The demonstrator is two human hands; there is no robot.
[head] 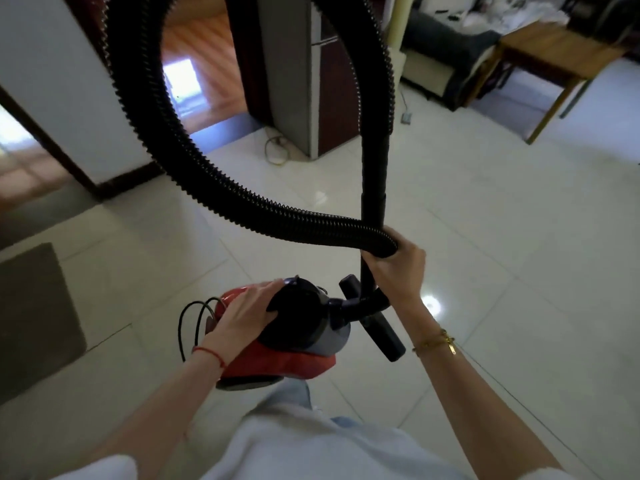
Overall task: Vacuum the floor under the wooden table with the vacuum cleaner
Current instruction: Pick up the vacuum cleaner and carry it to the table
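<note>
A red and black canister vacuum cleaner [294,362] hangs low in front of me. My left hand [242,313] holds its black top handle, fingers curled round it. My right hand [394,268] grips the ribbed black hose [166,133] and the black wand [374,174] together. The hose loops up high and back down. The black floor nozzle [384,334] hangs beside the canister. The wooden table [550,57] stands at the far right, well away from the vacuum.
White glossy tiles [485,237] cover the floor. A grey mat [34,317] lies at the left. A tall grey and dark red cabinet [311,81] stands ahead, with a cord on the floor by it. A dark sofa [446,50] sits behind the table. The vacuum's black cable [194,320] dangles at the left.
</note>
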